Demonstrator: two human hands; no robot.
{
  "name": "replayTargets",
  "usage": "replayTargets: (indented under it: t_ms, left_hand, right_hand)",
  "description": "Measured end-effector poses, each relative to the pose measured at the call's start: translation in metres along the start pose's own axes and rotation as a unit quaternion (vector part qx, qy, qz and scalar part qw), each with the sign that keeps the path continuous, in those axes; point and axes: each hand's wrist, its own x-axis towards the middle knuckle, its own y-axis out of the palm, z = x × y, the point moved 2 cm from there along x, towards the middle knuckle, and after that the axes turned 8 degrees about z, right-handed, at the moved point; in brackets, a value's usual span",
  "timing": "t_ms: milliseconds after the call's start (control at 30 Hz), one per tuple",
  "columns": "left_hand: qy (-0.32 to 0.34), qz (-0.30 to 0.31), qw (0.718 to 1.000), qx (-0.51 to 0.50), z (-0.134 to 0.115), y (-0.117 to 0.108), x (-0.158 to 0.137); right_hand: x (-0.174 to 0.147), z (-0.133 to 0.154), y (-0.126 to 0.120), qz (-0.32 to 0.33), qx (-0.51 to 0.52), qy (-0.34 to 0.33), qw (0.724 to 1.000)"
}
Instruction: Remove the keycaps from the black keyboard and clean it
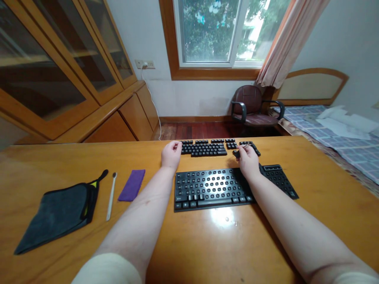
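A black keyboard [217, 203] lies on the table with most of its keycaps off; a few caps and the space bar remain along its lower left. Behind it, loose black keycaps [209, 149] are laid out in rows in keyboard order. My left hand [171, 155] is closed at the left end of these rows, its fingertips pressed together; what they hold, if anything, is hidden. My right hand [248, 158] reaches over the keyboard to the right-hand caps. Its fingers are pinched beside a small group of caps [236, 154], and I cannot make out what is between them.
On the left lie a folded dark grey cloth [60, 211], a white toothbrush [111, 197] and a purple cloth [132, 185]. Water drops [227, 219] dot the table before the keyboard. Beyond the table's far edge stand a brown armchair [251, 104] and a bed [349, 146].
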Motion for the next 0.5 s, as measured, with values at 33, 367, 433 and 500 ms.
replayTargets:
  t_ms: [33,367,433,500]
  left_hand:
    - [0.000,0.001,1.000,0.001,0.001,0.000,0.000]
    - [0.049,0.116,0.991,0.040,-0.006,0.010,-0.002]
    - [0.057,0.132,0.988,0.049,-0.008,0.011,-0.002]
    - [0.060,0.142,0.986,0.057,-0.009,0.011,-0.003]
  right_hand:
    - [0.000,0.000,-0.001,-0.014,-0.002,0.002,1.000]
    - [-0.002,0.006,-0.006,-0.053,-0.107,-0.022,0.993]
    - [-0.002,0.005,-0.006,-0.038,-0.090,-0.021,0.995]
    - [-0.003,0.007,-0.005,-0.015,-0.085,-0.031,0.996]
